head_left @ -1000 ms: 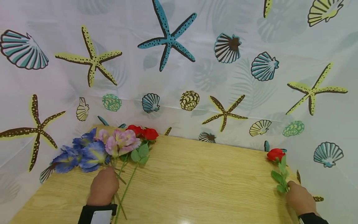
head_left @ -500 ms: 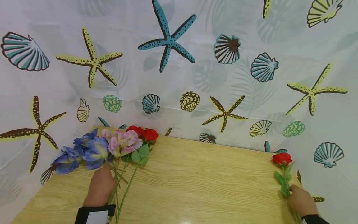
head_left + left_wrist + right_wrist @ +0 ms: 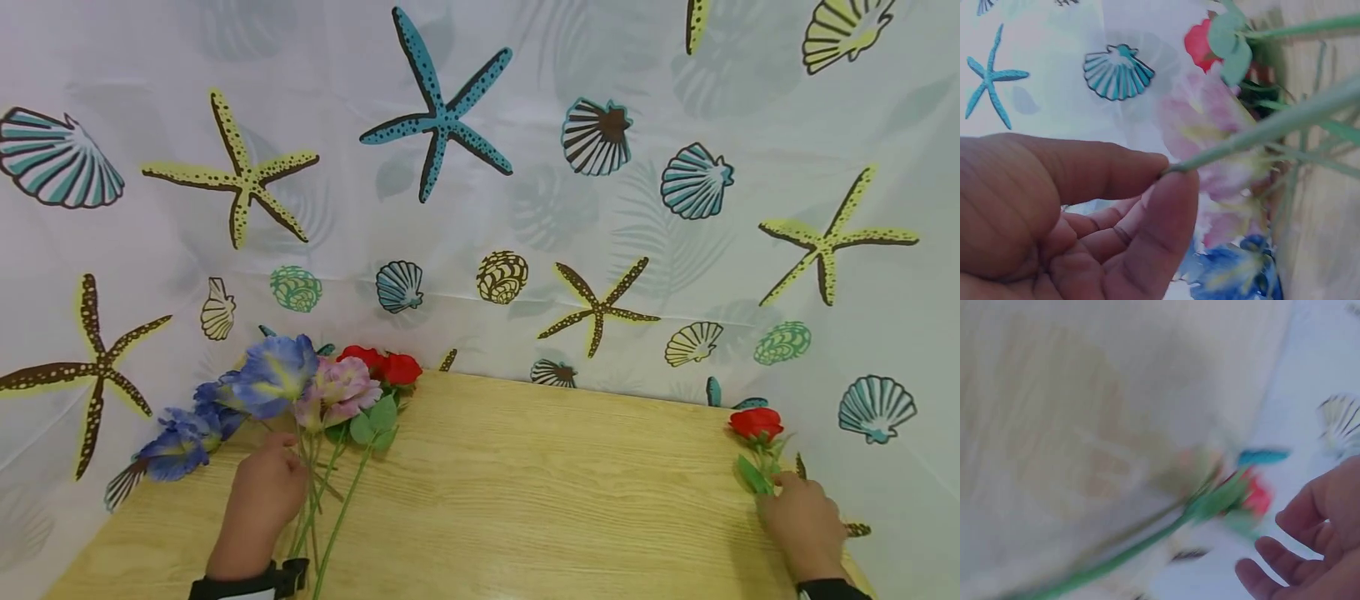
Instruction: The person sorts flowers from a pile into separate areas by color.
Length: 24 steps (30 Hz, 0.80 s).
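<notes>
At the left of the table, my left hand (image 3: 268,485) pinches the green stem (image 3: 1266,130) of a blue flower between thumb and forefinger. The lifted blue flower (image 3: 274,375) overlaps the pink flowers (image 3: 343,393). Other blue flowers (image 3: 180,442) lie to its left, and red roses (image 3: 384,365) with green leaves sit behind on the right. Across the table, a single red rose (image 3: 756,423) lies by the right edge. My right hand (image 3: 1316,540) is beside it, fingers loosely bent and apart from its stem (image 3: 1110,565) in the right wrist view.
The wood-grain table (image 3: 555,475) spreads between the two hands. A white cloth (image 3: 480,200) printed with starfish and shells hangs behind it and along both sides. Several loose stems (image 3: 337,525) trail toward the table's front left.
The left hand has raised one blue flower up and to the right, over the pink ones. The right hand has let go of the rose, first shifted slightly right.
</notes>
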Available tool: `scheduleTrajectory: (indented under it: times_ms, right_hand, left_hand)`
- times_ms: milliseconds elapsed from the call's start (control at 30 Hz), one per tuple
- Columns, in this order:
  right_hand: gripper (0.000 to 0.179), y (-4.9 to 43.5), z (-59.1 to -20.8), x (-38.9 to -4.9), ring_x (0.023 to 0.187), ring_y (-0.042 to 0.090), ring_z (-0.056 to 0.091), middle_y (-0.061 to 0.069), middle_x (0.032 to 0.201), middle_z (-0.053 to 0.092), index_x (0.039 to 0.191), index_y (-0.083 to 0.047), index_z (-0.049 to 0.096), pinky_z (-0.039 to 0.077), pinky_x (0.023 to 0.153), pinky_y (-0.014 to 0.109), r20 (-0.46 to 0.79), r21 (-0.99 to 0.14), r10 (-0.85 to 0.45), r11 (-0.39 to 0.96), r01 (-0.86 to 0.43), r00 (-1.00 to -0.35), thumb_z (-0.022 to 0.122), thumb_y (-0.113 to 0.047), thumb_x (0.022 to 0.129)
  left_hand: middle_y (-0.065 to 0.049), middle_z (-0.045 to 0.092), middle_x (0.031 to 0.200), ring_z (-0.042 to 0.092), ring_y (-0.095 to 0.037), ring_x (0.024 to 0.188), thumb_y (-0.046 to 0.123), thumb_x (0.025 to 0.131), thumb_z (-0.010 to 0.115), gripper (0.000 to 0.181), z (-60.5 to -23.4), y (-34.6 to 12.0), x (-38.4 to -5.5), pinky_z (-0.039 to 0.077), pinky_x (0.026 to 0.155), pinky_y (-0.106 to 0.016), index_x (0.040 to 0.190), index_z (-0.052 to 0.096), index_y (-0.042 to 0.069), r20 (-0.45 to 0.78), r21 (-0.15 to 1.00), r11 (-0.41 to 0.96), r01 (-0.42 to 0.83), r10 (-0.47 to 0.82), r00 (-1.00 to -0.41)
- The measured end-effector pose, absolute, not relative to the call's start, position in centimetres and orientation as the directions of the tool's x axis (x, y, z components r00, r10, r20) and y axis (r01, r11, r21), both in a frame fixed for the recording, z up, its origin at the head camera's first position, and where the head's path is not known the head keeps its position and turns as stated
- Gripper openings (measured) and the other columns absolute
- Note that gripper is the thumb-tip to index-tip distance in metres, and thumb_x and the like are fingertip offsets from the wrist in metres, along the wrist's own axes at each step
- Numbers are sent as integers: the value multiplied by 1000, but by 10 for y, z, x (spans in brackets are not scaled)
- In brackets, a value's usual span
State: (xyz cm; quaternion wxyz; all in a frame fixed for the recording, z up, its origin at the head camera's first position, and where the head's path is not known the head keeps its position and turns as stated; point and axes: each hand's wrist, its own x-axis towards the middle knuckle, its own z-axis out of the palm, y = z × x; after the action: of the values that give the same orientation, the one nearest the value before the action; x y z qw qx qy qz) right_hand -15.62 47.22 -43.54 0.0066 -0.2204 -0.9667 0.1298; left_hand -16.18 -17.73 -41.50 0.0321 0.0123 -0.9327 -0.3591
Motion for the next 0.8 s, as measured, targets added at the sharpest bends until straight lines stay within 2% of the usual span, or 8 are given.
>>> scheduleTrajectory:
  times_ms: [100,167,233,367,400,533,667,800]
  right_hand:
    - [40,435,-428,-158,99,58,50,39,117,51,121,13,57,42,76,67,142,-319,370,895,311,-918,50,-9,88]
    - [38,410,-423,-158,91,53,53,39,121,51,120,13,58,44,70,61,218,-371,301,905,206,-929,48,-7,89]
    - [36,385,-418,-157,87,48,55,37,124,51,122,11,59,46,66,54,255,-424,263,895,136,-931,48,-6,92]
    - [40,341,-407,-159,93,43,58,33,134,48,132,6,56,49,67,50,199,-558,262,822,110,-944,45,-9,96]
    - [41,331,-404,-160,106,45,55,31,136,47,135,4,54,48,76,54,174,-586,266,802,117,-948,44,-11,98]
    - [43,293,-394,-158,126,44,46,25,141,46,140,-2,51,44,92,60,87,-716,278,686,134,-957,42,-16,101]
    - [40,259,-390,-155,123,38,51,20,138,51,138,-5,53,49,89,51,58,-782,271,611,125,-961,43,-16,101]
    - [37,230,-388,-153,118,32,56,15,133,58,134,-9,56,51,78,38,48,-811,254,575,110,-966,44,-15,100]
  left_hand:
    - [-33,59,121,61,-30,65,1,98,51,20,-407,-168,-160,48,59,-41,102,65,-14,49,684,729,0,-45,-998]
    - [-30,63,114,65,-34,80,2,98,54,32,-404,-159,-160,51,66,-44,124,55,-15,38,720,694,-8,-51,-998]
    - [-26,65,109,66,-35,88,3,98,53,39,-402,-149,-160,52,68,-43,133,49,-13,7,768,640,-26,-49,-999]
    - [-18,65,107,68,-24,79,3,100,53,35,-403,-126,-161,51,62,-37,133,49,-8,-29,855,518,-19,10,-1000]
    - [-18,64,108,68,-23,77,3,101,52,35,-404,-120,-161,52,61,-36,134,48,-6,-46,886,463,-26,32,-998]
    - [-17,58,110,69,-26,77,5,103,50,34,-410,-95,-161,55,65,-37,136,44,-2,-60,978,205,-23,177,-982]
    - [-14,54,108,68,-27,80,12,106,49,37,-414,-73,-158,56,68,-38,139,39,-1,-41,999,15,-38,300,-953]
    - [-12,53,109,68,-24,81,15,105,51,38,-413,-57,-152,57,68,-36,138,39,-1,-33,995,-84,-58,272,-962]
